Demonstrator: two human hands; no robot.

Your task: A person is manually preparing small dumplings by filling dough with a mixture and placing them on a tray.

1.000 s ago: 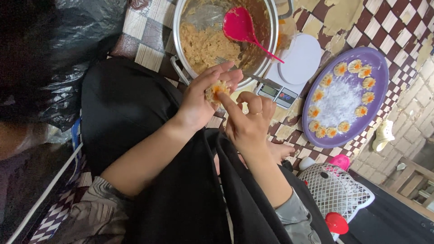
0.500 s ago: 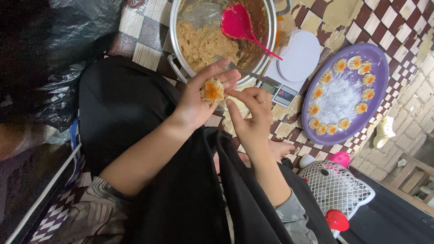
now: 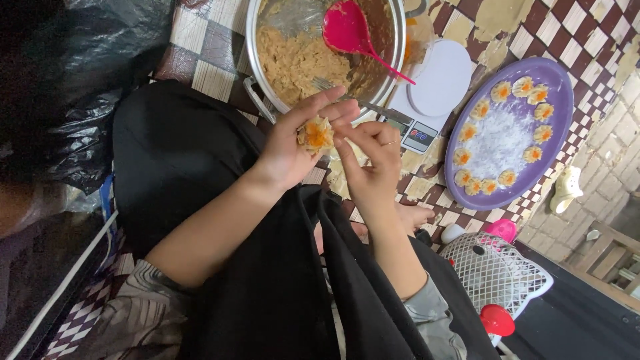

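My left hand (image 3: 285,152) cups a small open-topped dumpling (image 3: 315,133) with a pale wrapper and orange filling showing. My right hand (image 3: 375,168), a ring on one finger, pinches the dumpling's edge with thumb and fingertips. Both hands hover over my lap in black cloth, just below a metal bowl (image 3: 255,63) of tan minced filling. A pink spoon (image 3: 347,28) and a fork (image 3: 325,83) rest in the bowl.
A purple plate (image 3: 567,90) at right holds several finished dumplings around a floured middle. A white kitchen scale (image 3: 437,87) lies between bowl and plate on a checkered mat. A white wire basket (image 3: 497,270) stands lower right, a black plastic bag (image 3: 73,87) at left.
The dumpling has turned in my left palm so its orange top shows, and my right fingers have moved onto its edge. Both hands shifted slightly up toward the bowl.
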